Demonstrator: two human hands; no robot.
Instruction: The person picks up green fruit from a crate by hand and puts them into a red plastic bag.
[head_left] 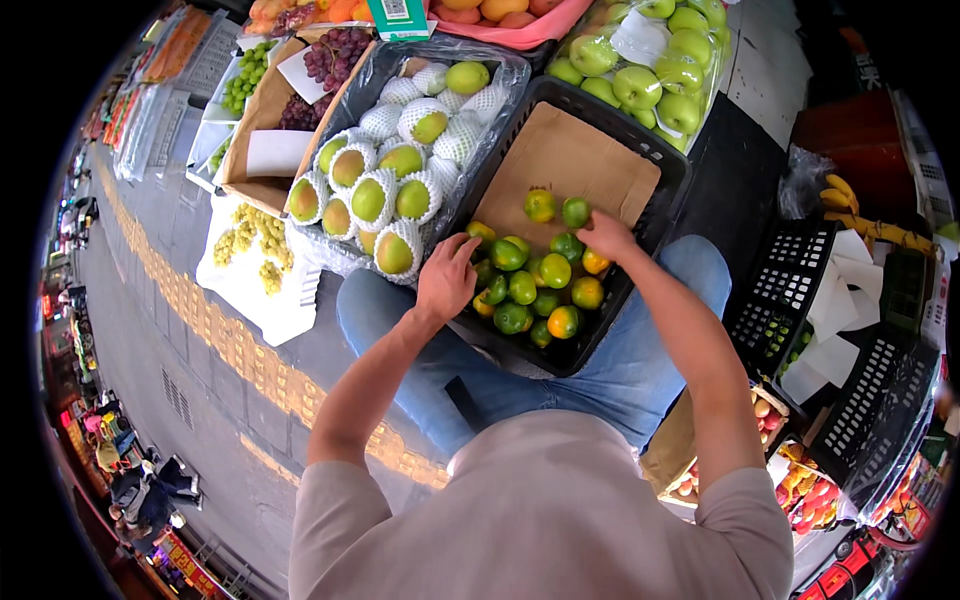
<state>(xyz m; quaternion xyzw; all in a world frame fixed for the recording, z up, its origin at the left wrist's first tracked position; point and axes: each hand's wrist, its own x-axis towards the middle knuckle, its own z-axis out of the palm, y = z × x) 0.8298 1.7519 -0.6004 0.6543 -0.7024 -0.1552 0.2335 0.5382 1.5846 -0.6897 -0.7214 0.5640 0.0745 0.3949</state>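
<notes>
A person's left hand (446, 277) rests with fingers loosely curled on the near-left rim of a black plastic crate (660, 165), touching the green-and-orange citrus fruits (535, 285) heaped at its near end. The right hand (606, 236) reaches toward the crate's middle, fingers bent beside a green fruit (575, 211) on the cardboard liner (575, 160); whether they pinch it cannot be told.

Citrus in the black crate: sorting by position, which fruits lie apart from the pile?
The two citrus on bare cardboard, beside the right hand; the rest are heaped together.
</notes>
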